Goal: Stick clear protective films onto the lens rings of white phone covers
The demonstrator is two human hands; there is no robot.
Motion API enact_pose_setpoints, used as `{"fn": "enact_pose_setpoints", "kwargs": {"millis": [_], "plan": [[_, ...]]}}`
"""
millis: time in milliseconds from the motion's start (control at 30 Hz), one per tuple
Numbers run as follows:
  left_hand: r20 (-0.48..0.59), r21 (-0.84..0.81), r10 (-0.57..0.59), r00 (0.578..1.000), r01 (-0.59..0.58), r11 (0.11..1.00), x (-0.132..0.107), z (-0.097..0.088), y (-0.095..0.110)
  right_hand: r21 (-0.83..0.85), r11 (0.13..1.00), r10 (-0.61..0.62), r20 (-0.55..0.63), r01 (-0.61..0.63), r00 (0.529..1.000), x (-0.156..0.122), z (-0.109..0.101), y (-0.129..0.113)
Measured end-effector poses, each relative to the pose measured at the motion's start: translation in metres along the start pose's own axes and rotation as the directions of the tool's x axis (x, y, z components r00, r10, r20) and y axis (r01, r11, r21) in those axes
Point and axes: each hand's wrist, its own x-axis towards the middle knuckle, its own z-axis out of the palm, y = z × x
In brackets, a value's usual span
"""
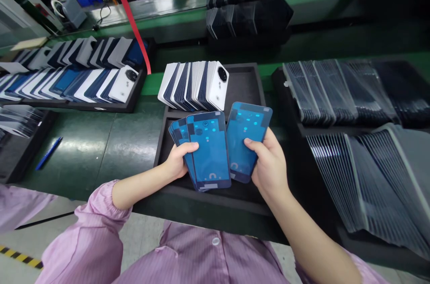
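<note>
At eight o'clock, our left hand (179, 158) pinches a fan of thin, dark-edged rectangular panels with glossy blue faces (210, 149); we count at least three, though the overlapping edges hide the exact number. At four o'clock, our right hand (271, 163) grips another blue-faced panel (247, 136), the only one we can make out there, its thumb over the near edge. The two holdings tilt apart at the top and nearly meet at their lower edges.

Below both hands is a black foam tray (257, 73) with two compartments. Its far one holds one leaning row of white and dark-blue panels (193, 87) at eleven o'clock, too tightly packed for us to count, the front one white with one round black camera ring; bare floor gives room at one o'clock.

Farther out, we see two rows of white and blue panels in a black tray (101, 105) at ten o'clock, two rows of clear-grey sheets (336, 91) at three, and two dark rows (247, 15) past twelve. One blue pen (49, 153) lies near nine o'clock; between it and our middle tray stretches open green tabletop (129, 136).
</note>
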Motion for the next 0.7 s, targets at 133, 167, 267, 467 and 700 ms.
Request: {"fn": "enact_pose_setpoints", "kwargs": {"millis": [133, 167, 267, 467, 700], "plan": [[-0.005, -0.006, -0.038, 0.999, 0.038, 0.999, 0.001, 0.0006, 0.0014, 0.028, 0.999, 0.02, 0.034, -0.021, 0.999, -0.0009, 0.0005, 0.001], [-0.005, -0.01, -0.043, 0.999, 0.043, 0.999, 0.0012, 0.0005, 0.0017, 0.031, 0.999, 0.025, 0.035, -0.026, 0.999, -0.0009, 0.0007, 0.0011], [-0.001, -0.018, -0.05, 0.999, 0.05, 0.999, 0.0023, -0.0005, 0.0019, 0.029, 0.999, 0.042, 0.035, -0.043, 0.999, -0.0012, 0.0009, 0.0016], [0.042, 0.0, -0.052, 0.998, 0.052, 0.999, 0.0053, -0.0012, 0.0012, -0.13, 0.991, -0.026, 0.117, 0.041, 0.993, -0.0006, -0.0032, 0.0032], [0.102, 0.084, 0.014, 0.995, -0.023, 0.996, 0.0035, -0.0004, -0.0028, -0.417, 0.903, -0.041, 0.16, 0.105, 0.986, 0.0033, -0.0054, 0.0022]]}}
